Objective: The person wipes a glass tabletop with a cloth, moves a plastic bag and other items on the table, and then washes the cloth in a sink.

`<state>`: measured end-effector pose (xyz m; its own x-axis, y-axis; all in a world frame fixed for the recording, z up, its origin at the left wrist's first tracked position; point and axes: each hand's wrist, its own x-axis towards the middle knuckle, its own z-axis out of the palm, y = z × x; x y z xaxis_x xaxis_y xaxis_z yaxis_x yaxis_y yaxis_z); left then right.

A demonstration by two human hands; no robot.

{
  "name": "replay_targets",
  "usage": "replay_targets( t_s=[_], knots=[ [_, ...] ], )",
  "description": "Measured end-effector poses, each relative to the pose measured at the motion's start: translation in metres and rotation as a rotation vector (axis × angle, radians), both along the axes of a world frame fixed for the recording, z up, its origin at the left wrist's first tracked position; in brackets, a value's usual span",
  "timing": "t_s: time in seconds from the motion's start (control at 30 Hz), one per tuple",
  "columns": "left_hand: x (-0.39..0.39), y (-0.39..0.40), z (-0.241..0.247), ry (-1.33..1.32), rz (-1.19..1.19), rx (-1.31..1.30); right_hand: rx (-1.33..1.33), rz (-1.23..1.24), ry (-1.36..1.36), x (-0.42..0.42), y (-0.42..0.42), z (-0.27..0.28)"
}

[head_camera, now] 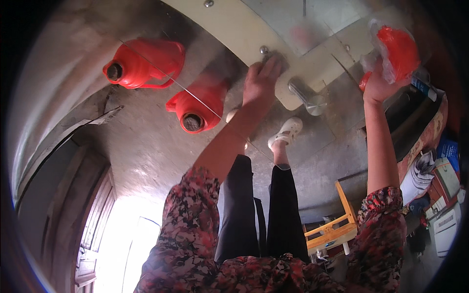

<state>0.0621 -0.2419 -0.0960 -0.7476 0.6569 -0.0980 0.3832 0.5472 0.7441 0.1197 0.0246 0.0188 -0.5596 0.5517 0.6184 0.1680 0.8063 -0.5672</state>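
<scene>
My left hand reaches over a glass tabletop with a cream frame, close to a round metal knob. Its fingertips are blurred against a dark patch, so I cannot tell whether they hold anything. Crumpled red plastic with clear film around it, apparently bags, is gripped in my raised right hand. A shiny metal leg shows below the frame's corner, between the hands. To the left are two red thermos flasks with brown stoppers.
A pale curtain or sheet hangs at the left, above a wooden door beside bright light. My white clog is on the grey floor. A wooden chair stands behind; rolled paper and boxes crowd the right.
</scene>
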Motion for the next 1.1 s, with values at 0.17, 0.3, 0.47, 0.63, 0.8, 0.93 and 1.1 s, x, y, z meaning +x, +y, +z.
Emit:
replay_targets(
  t_s=[0.17, 0.3, 0.47, 0.63, 0.8, 0.93, 1.1],
  knots=[
    [0.045, -0.009, 0.014, 0.082, -0.225, -0.085, -0.245, -0.031, 0.194, 0.001, 0.001, -0.017],
    [0.084, -0.027, 0.030, -0.137, -0.466, -0.151, 0.006, -0.176, 0.016, 0.001, 0.001, -0.012],
    [0.143, -0.059, 0.000, -1.472, 0.115, 0.247, 0.029, -0.272, -0.098, 0.008, 0.006, -0.013],
    [0.159, -0.083, 0.003, -1.978, 0.832, 0.850, -0.029, -0.233, -0.020, 0.005, 0.002, -0.018],
    [0.116, -0.042, 0.054, -1.741, 1.052, 0.933, -0.206, -0.259, 0.051, 0.002, -0.013, -0.012],
    [0.121, -0.021, 0.022, -0.734, 0.886, 0.572, -0.841, -0.046, 0.377, 0.019, -0.018, 0.005],
    [0.145, 0.009, 0.004, 0.017, 0.566, -0.018, -1.389, -0.085, 0.283, 0.193, 0.022, 0.009]
  ],
)
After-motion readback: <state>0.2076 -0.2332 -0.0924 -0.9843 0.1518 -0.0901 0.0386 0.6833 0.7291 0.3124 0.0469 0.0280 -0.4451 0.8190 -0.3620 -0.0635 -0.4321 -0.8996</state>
